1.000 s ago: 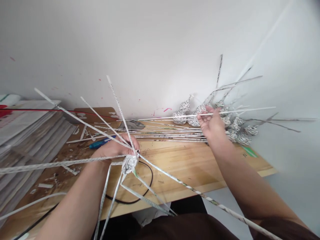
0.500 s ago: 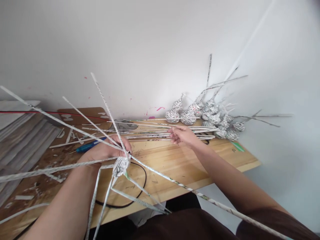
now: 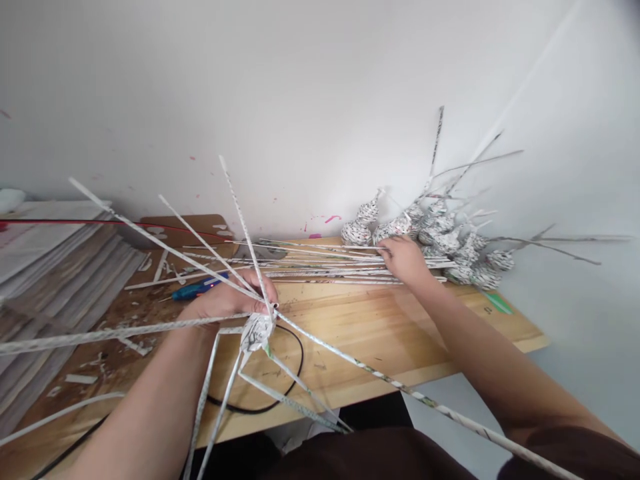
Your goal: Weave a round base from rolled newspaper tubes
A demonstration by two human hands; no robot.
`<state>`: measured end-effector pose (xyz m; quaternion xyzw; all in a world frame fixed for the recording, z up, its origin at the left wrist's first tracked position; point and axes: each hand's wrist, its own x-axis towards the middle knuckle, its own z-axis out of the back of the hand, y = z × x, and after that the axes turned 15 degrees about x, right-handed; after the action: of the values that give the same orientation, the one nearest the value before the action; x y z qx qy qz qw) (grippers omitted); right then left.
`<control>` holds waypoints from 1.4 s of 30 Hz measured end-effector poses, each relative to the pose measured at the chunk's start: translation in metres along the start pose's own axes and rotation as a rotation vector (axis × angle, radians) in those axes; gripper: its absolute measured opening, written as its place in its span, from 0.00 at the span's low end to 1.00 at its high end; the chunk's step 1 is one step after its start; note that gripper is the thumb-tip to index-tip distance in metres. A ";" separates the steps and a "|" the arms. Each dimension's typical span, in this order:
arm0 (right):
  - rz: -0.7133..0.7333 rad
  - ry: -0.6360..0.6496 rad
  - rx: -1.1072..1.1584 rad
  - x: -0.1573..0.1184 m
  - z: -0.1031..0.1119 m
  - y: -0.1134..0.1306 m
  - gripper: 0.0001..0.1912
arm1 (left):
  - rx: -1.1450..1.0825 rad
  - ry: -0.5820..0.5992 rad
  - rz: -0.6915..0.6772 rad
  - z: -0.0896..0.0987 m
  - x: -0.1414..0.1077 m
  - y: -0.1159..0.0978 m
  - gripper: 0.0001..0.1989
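Note:
Low at centre left, my left hand (image 3: 240, 297) pinches a small woven paper piece (image 3: 257, 331) at its top. Long rolled-paper strips fan out from that piece in several directions, some upward, some down past the table's front edge. Farther right, my right hand (image 3: 403, 259) reaches over the right part of a pile of thin paper sticks (image 3: 320, 267) that lies along the wall. Its fingers are bent, with the fingertips at the upper sticks; whether they grip one is too small to tell.
Several woven gourd-like paper shapes (image 3: 356, 232) stand against the wall at the right, long stems sticking out. A blue tool (image 3: 193, 290) and paper scraps lie left, beside stacked paper sheets (image 3: 65, 280). A black cable (image 3: 250, 411) loops on the wooden table (image 3: 350, 327).
My right hand has moved right along the stick pile, closer to the woven shapes. The view has shifted, so most things appear farther right. My left hand keeps its hold.

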<state>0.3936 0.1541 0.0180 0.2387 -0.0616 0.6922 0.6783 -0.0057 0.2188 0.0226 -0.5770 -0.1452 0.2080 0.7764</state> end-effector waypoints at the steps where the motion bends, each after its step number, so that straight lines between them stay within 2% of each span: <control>1: 0.004 0.015 0.018 -0.004 0.001 0.000 0.14 | 0.007 0.001 -0.004 0.000 0.000 0.000 0.12; 4: 0.005 0.039 0.064 -0.020 0.005 -0.007 0.19 | 0.030 0.001 -0.015 0.001 0.000 0.000 0.12; 8: -0.002 0.181 0.014 -0.043 0.011 -0.026 0.42 | 0.049 0.000 -0.011 0.002 0.000 0.000 0.14; 10: -0.038 0.183 -0.027 -0.053 0.011 -0.037 0.46 | 0.047 0.003 0.003 0.001 0.000 0.000 0.14; 14: -0.116 0.106 -0.066 -0.060 0.003 -0.058 0.37 | 0.021 0.010 0.025 0.000 0.001 -0.004 0.14; 17: -0.082 0.135 -0.062 -0.054 -0.004 -0.065 0.30 | 0.008 0.007 0.034 -0.001 0.001 -0.004 0.14; 21: -0.011 0.165 -0.046 -0.043 -0.008 -0.059 0.27 | -0.003 0.007 0.056 -0.001 0.001 -0.002 0.14; 26: 0.010 0.208 -0.130 -0.035 -0.009 -0.039 0.17 | -0.012 -0.014 0.068 -0.003 0.001 -0.003 0.15; 29: 0.006 0.238 -0.172 -0.030 -0.012 -0.033 0.16 | -0.019 -0.003 0.090 -0.003 0.001 -0.006 0.15; 32: 0.016 0.234 -0.186 -0.023 -0.014 -0.038 0.14 | -0.011 -0.010 0.100 -0.003 0.001 -0.007 0.15; 37: 0.069 0.145 -0.182 -0.010 -0.019 -0.046 0.16 | -0.009 -0.019 0.102 -0.003 0.001 -0.003 0.15; 42: 0.120 0.099 -0.147 -0.003 -0.028 -0.032 0.16 | -0.011 -0.015 0.100 -0.002 0.002 -0.002 0.15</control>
<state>0.4178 0.1648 -0.0153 0.1497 -0.0928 0.7361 0.6536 -0.0032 0.2176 0.0236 -0.5862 -0.1231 0.2502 0.7607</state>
